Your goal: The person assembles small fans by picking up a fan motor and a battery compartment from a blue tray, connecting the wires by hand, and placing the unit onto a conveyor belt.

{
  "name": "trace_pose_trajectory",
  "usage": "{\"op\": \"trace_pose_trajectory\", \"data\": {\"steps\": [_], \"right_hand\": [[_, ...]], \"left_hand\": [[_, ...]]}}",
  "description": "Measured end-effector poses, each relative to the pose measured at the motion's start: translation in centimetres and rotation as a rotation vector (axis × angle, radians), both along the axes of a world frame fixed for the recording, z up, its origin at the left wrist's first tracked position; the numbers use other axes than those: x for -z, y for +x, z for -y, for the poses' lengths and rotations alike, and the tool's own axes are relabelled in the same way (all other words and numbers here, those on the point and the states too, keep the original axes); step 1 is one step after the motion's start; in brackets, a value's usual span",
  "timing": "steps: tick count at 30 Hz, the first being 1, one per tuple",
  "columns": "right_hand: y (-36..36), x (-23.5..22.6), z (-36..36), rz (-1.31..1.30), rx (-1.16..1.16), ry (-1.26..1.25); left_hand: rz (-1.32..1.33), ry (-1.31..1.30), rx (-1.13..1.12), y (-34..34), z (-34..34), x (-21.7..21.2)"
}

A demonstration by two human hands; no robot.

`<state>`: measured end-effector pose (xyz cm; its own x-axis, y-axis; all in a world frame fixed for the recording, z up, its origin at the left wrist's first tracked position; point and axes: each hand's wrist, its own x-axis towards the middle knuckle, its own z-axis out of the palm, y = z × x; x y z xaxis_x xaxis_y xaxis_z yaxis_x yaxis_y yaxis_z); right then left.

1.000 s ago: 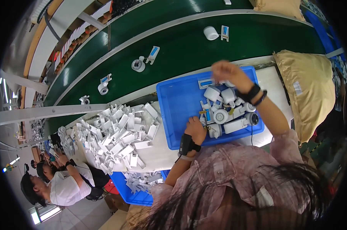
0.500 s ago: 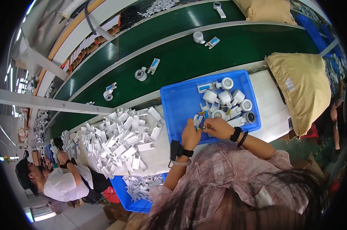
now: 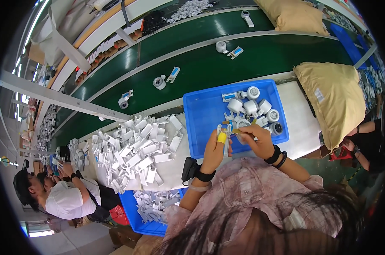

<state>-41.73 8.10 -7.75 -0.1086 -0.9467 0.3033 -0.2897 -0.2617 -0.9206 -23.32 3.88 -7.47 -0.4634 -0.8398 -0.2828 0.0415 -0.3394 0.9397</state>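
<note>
My left hand (image 3: 213, 152), with a yellow wrap on a finger, grips a white plastic handle housing (image 3: 225, 146) above the near edge of a blue tray (image 3: 195, 123). My right hand (image 3: 259, 141) is closed beside it. Its fingers pinch a thin yellowish strip (image 3: 237, 131) against the housing's upper part; whether that is tape or a tool is unclear. Several white round fan heads (image 3: 251, 106) lie in the tray's right half, close to my right hand. One open handle with a blue cell (image 3: 232, 97) rests near the tray's far side.
A heap of white plastic housings (image 3: 143, 146) covers the table to the left. Below it stands another blue bin (image 3: 135, 225) of small white parts. A green conveyor (image 3: 192, 70) carries several fan units. A yellow sack (image 3: 332, 102) sits at right. Other people work at left and right.
My hands have moved slightly apart, and the white housing now shows upright in my left hand. The yellowish strip shows at my right fingers. The view has shifted a little.
</note>
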Motion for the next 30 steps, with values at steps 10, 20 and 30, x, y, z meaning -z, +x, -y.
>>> {"op": "trace_pose_trajectory", "data": {"steps": [10,20,30], "right_hand": [[0.0,-1.6,-0.4,-0.274,-0.056,-0.382],[0.4,-1.8,-0.9,-0.253,-0.054,-0.419],[0.5,-1.8,-0.8,-0.267,-0.013,-0.45]], "left_hand": [[-0.09,-0.121,0.022,-0.5,-1.9,-3.1],[-0.094,-0.159,0.093,-0.3,-2.9,-2.6],[0.011,-0.228,0.104,-0.4,-3.0,-3.2]]}}
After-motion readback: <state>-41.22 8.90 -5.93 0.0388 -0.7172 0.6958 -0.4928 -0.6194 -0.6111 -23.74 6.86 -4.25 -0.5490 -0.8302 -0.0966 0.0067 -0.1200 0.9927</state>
